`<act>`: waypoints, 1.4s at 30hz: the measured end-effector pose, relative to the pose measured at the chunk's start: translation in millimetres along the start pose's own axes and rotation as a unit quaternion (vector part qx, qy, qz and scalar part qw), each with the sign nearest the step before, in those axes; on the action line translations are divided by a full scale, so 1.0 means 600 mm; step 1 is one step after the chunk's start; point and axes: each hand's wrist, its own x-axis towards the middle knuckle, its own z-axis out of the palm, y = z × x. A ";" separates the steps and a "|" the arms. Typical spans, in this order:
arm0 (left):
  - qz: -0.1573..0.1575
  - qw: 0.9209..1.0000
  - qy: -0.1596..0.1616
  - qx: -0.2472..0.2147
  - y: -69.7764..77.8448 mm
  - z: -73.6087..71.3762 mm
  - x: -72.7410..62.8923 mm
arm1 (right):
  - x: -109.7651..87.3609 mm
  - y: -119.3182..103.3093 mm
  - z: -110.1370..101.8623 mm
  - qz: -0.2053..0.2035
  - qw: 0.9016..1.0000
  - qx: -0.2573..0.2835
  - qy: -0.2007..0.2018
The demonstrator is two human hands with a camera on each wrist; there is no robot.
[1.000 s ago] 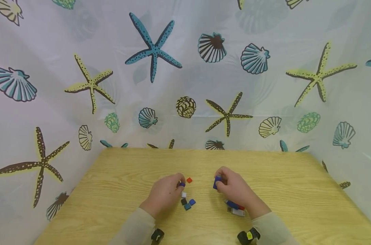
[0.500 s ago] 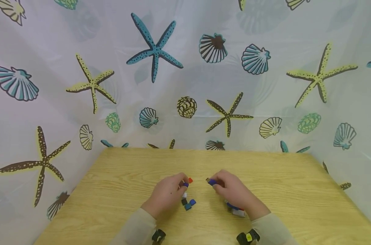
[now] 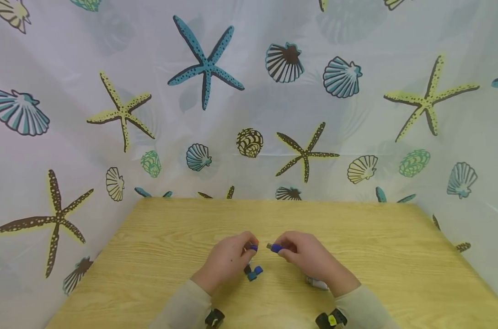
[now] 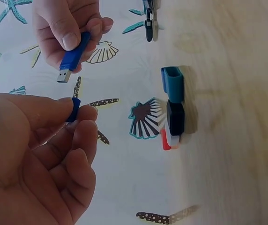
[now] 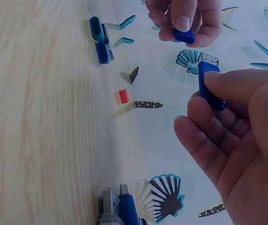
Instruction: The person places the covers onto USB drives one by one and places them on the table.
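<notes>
Above the wood-grain tabletop (image 3: 183, 224), both hands raised and angled inward, forearms coming up from the near edge of view, fingertips facing across a narrow gap. My left hand (image 3: 226, 258): thumb and forefinger closed in a pinch on a small blue cap (image 4: 73, 109), remaining fingers loosely curled and holding nothing. My right hand (image 3: 310, 253): thumb laid along the body of a blue USB flash drive (image 4: 74, 55), fingers bent behind it, grip closed. Its bare metal connector (image 4: 63, 76) points toward the cap; the two are near but apart. On the wood by my left hand, a cluster: teal cap (image 3: 252, 276), black cap (image 4: 175, 118), second blue cap (image 5: 102, 52), with a white cap (image 4: 173, 140) close by. Red cap (image 5: 124, 96) lies farther out. Beside my right wrist, a grey-white flash drive (image 3: 317, 283) and another blue drive (image 5: 128, 208), side by side.
</notes>
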 end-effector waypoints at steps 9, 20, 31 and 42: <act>0.010 1.000 -0.001 -0.016 0.010 -0.003 -0.003 | -0.001 -0.006 -0.002 -0.031 0.999 -0.010 -0.008; 0.032 0.999 -0.007 -0.026 0.014 0.004 -0.008 | -0.001 -0.009 0.004 -0.041 0.999 -0.021 -0.016; 0.040 0.999 -0.001 -0.020 0.017 0.004 -0.006 | 0.000 -0.009 0.003 -0.044 0.998 -0.032 -0.012; 0.043 0.999 -0.008 -0.029 0.021 0.005 -0.006 | -0.004 -0.014 0.006 -0.031 0.999 -0.013 -0.017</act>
